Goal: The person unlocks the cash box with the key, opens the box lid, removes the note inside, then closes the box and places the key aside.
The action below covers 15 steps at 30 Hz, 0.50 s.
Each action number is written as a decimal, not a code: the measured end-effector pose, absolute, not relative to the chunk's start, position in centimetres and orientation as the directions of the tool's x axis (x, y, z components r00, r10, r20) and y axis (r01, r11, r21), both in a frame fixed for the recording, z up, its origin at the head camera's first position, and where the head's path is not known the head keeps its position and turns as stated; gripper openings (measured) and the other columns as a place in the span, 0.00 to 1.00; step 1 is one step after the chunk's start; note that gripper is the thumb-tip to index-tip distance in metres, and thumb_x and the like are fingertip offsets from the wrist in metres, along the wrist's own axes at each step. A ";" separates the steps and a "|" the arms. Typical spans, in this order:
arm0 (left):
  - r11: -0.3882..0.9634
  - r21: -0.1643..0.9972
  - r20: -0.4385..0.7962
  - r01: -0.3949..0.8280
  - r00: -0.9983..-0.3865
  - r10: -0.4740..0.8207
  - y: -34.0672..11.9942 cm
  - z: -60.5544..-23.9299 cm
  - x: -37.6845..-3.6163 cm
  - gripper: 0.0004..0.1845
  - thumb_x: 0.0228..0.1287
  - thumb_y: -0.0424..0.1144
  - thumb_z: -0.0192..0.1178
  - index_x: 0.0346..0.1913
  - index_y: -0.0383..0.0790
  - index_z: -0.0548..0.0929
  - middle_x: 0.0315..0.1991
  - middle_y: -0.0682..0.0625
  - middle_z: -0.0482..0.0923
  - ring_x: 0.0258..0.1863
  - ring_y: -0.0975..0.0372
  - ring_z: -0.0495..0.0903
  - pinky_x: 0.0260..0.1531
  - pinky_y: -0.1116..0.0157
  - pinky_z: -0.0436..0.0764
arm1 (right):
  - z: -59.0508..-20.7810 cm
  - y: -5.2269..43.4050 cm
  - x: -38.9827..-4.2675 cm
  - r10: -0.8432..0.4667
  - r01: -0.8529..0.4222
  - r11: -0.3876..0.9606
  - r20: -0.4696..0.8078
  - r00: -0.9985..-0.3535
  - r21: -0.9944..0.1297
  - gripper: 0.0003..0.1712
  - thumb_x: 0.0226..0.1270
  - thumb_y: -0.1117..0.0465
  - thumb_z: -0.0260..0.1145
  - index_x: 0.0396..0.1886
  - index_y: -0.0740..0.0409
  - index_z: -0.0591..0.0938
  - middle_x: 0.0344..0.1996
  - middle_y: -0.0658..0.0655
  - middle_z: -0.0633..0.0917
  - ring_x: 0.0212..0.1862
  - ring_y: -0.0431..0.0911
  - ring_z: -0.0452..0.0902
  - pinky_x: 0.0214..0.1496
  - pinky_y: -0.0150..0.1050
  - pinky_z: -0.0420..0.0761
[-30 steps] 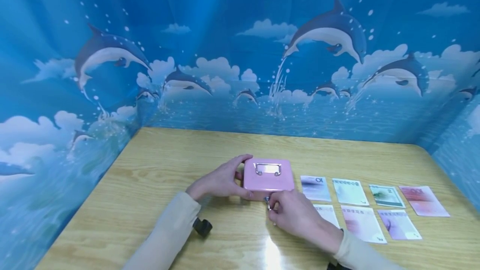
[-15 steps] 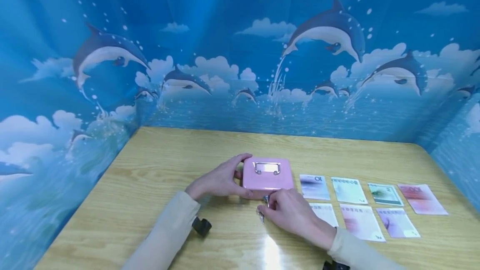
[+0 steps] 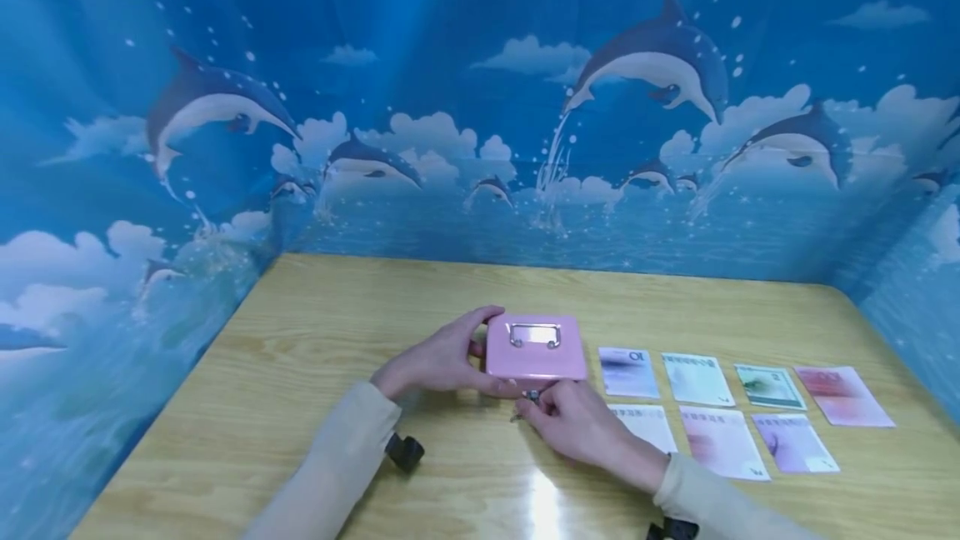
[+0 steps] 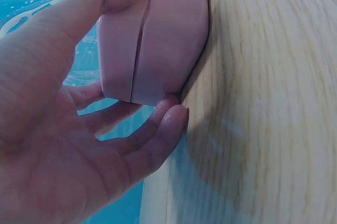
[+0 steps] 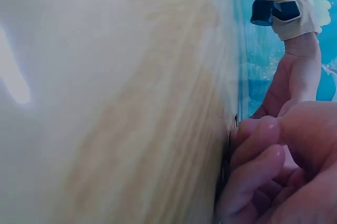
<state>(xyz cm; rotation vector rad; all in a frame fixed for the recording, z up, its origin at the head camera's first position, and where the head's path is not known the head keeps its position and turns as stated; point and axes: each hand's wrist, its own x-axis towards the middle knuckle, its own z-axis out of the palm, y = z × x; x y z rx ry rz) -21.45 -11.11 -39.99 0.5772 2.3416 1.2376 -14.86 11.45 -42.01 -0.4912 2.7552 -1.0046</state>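
A small pink metal cash box (image 3: 535, 348) with a chrome handle on its lid sits shut on the wooden table (image 3: 315, 332). My left hand (image 3: 450, 357) grips its left end, thumb on the lid and fingers (image 4: 158, 129) curled round the corner of the box (image 4: 158, 34). At the front wall my right hand (image 3: 543, 408) pinches a small metal key (image 3: 529, 397) in the lock. In the right wrist view its curled fingers (image 5: 263, 150) press together against the box front, and the key itself is nearly hidden.
Several paper banknotes (image 3: 697, 379) lie in two rows to the right of the box, one partly under my right wrist. Blue dolphin-print backdrop walls (image 3: 480, 107) close off the table at the back and both sides.
My right hand has shifted a little to the left and up against the lock, and the dangling key ring moved with it. The left hand and box have stayed put.
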 end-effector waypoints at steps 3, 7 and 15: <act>0.504 0.848 -0.170 0.163 -0.818 0.550 -11.0 -40.1 -21.4 0.60 0.50 0.50 0.81 0.82 0.49 0.52 0.67 0.49 0.73 0.51 0.62 0.84 0.59 0.56 0.81 | -42.2 11.5 -14.9 -0.363 -0.271 0.724 -0.016 -0.932 -0.634 0.27 0.70 0.50 0.69 0.11 0.47 0.73 0.08 0.41 0.69 0.13 0.34 0.61 0.14 0.28 0.62; 0.499 0.853 -0.174 0.156 -0.815 0.552 -11.1 -40.2 -21.6 0.60 0.51 0.49 0.80 0.82 0.48 0.52 0.68 0.49 0.72 0.51 0.62 0.84 0.60 0.55 0.81 | -42.3 11.4 -14.9 -0.378 -0.311 0.725 0.023 -0.926 -0.614 0.25 0.68 0.55 0.70 0.10 0.48 0.74 0.09 0.40 0.69 0.14 0.33 0.62 0.16 0.28 0.63; 0.533 0.824 -0.162 0.193 -0.821 0.548 -10.9 -40.0 -21.6 0.59 0.51 0.47 0.80 0.82 0.47 0.52 0.68 0.48 0.72 0.50 0.61 0.82 0.57 0.56 0.81 | -42.2 11.2 -14.8 -0.379 -0.277 0.695 -0.011 -0.925 -0.663 0.24 0.66 0.62 0.67 0.09 0.50 0.74 0.07 0.41 0.71 0.11 0.32 0.63 0.12 0.25 0.61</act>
